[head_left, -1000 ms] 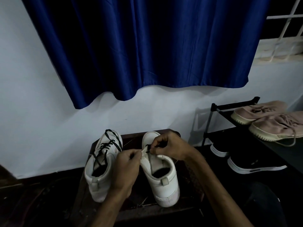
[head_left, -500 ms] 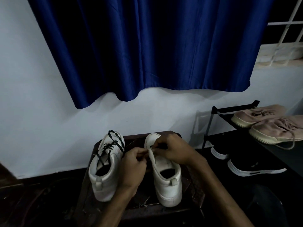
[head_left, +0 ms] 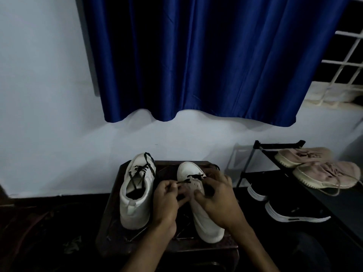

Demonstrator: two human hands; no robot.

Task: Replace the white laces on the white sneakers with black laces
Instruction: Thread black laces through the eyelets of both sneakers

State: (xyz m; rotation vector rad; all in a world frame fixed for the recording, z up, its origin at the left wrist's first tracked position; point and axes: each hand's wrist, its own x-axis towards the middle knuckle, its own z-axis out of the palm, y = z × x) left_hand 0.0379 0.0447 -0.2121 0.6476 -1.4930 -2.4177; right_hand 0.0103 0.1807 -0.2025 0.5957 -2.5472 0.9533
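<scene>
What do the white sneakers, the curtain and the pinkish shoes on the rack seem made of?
White sneakers: smooth leather or a synthetic look-alike, judging by the soft sheen and seamless panels. Curtain: satin-like cloth, with glossy highlights along its folds. Pinkish shoes: matte, fuzzy uppers, maybe suede or knit, on pale ribbed soles; too dim to be sure.

I'm getting a dim, bluish feed. The pale wall (head_left: 43,114) takes most of the light, with soft shadow under the hem of the curtain (head_left: 196,55). The near floor (head_left: 35,242) drops to black. The window grille (head_left: 351,61) bows at the right edge; the black lace (head_left: 189,180) looks soft and grainy.
</scene>
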